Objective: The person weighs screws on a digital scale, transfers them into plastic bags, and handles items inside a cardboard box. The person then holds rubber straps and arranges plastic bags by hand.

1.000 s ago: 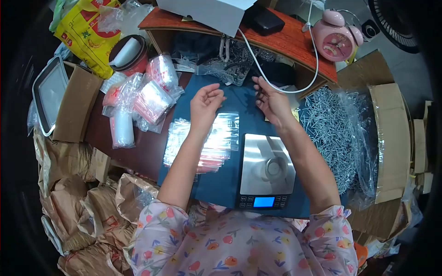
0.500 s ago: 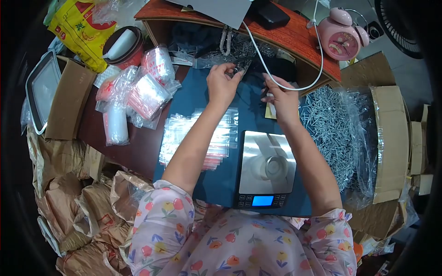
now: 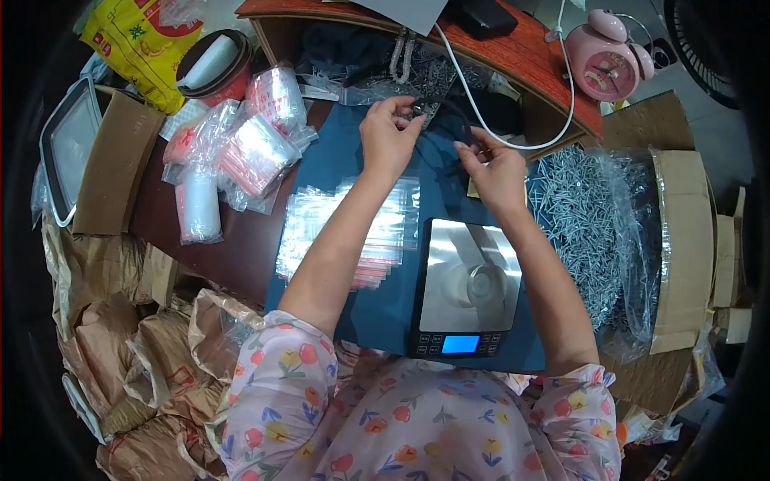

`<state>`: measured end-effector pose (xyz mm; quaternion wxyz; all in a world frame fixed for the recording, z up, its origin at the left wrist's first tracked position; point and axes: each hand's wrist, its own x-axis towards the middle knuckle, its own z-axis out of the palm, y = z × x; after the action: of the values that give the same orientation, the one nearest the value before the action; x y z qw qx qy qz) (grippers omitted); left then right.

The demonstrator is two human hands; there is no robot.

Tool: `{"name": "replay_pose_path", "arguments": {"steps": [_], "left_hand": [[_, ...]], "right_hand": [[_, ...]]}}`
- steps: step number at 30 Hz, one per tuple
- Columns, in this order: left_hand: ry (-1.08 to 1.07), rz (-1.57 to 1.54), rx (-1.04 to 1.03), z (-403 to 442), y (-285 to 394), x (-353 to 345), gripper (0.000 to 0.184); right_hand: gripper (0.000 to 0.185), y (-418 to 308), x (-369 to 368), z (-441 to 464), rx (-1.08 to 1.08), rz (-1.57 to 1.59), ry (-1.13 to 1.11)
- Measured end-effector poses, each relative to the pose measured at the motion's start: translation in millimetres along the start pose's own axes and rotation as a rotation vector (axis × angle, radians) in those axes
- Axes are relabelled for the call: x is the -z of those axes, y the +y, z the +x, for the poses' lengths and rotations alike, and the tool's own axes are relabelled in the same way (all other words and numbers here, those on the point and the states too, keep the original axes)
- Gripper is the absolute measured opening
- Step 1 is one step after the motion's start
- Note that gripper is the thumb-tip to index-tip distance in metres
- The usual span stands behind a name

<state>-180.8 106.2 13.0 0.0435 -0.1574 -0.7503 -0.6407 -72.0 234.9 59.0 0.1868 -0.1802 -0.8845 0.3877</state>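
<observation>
Covering the tabletop, one blue mat (image 3: 381, 317). Two forearms, extended forward: right, beside a silver scale (image 3: 441, 272); left, above a stack of clear bags (image 3: 391, 215). Left hand (image 3: 389, 136), fingers curled, thumb pointing forward. Right hand (image 3: 499, 175), turned inward, fingers bent. One dark strand (image 3: 459, 109), arcing between both hands' fingertips; whether either clamps it, cannot tell.
</observation>
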Motion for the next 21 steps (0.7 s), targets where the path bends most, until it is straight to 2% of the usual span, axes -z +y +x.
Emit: {"name": "replay_pose_path", "arguments": {"steps": [6, 12, 21], "left_hand": [[-0.002, 0.08, -0.06, 0, 2, 1, 0.028], [-0.044, 0.156, -0.079, 2, 4, 6, 0.029], [-0.108, 0.168, -0.112, 4, 0, 11, 0.034]], "right_hand": [[0.034, -1, -4, -1, -0.005, -0.052, -0.126], [0.034, 18, -16, 12, 0.112, -0.128, -0.148], [0.023, 5, -30, 20, -0.211, 0.187, -0.281]]}}
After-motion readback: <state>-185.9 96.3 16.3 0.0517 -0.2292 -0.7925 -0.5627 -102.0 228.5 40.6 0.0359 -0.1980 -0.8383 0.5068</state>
